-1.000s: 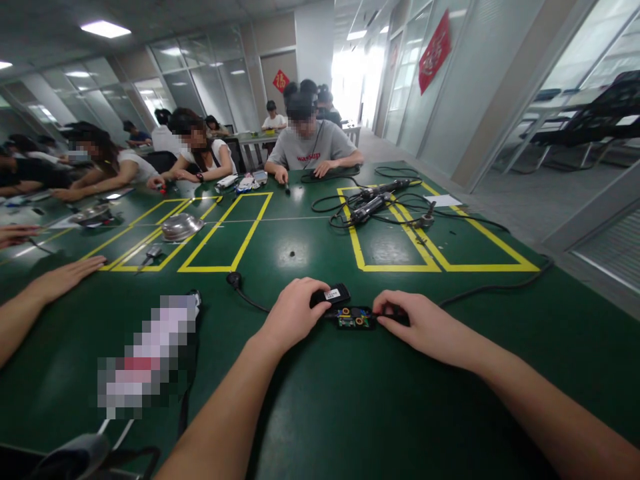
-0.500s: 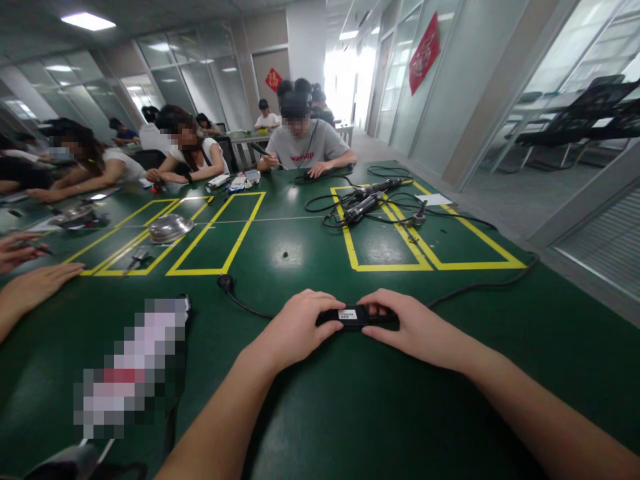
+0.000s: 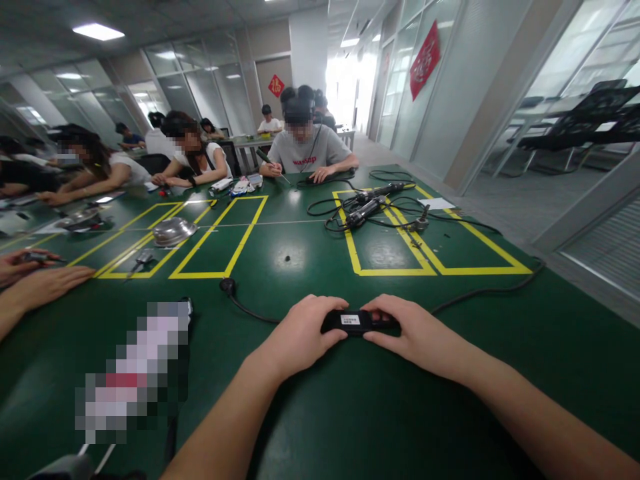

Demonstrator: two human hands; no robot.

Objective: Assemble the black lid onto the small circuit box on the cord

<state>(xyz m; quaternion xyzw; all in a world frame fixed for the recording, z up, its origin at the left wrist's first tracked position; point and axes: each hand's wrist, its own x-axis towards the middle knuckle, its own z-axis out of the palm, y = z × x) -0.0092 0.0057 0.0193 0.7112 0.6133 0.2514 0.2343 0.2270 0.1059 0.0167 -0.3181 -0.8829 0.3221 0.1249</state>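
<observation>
A black power adapter [image 3: 356, 321] with a white printed label lies flat on the green table, between my two hands. My left hand [image 3: 311, 331] grips its left end, thumb at the near side and fingers at the far side. The right end is held the same way by my right hand [image 3: 407, 328]. A thin cord leads from behind my left hand to a black plug [image 3: 227, 287] on the table. Beyond my right hand a black cable [image 3: 493, 291] curves away toward the right edge. The fingers partly cover both ends of the adapter.
Yellow tape [image 3: 300, 272] outlines rectangles on the table. Black corded tools [image 3: 364, 212] lie tangled at the back right. A metal bowl [image 3: 174, 231] stands at the back left. A blurred-out device [image 3: 135, 370] lies near my left arm. Co-worker's hands [image 3: 47, 287] are at far left.
The whole view has shifted slightly down and right. My hands keep the same grip on the power adapter. The co-worker's hands at the left edge show a little more.
</observation>
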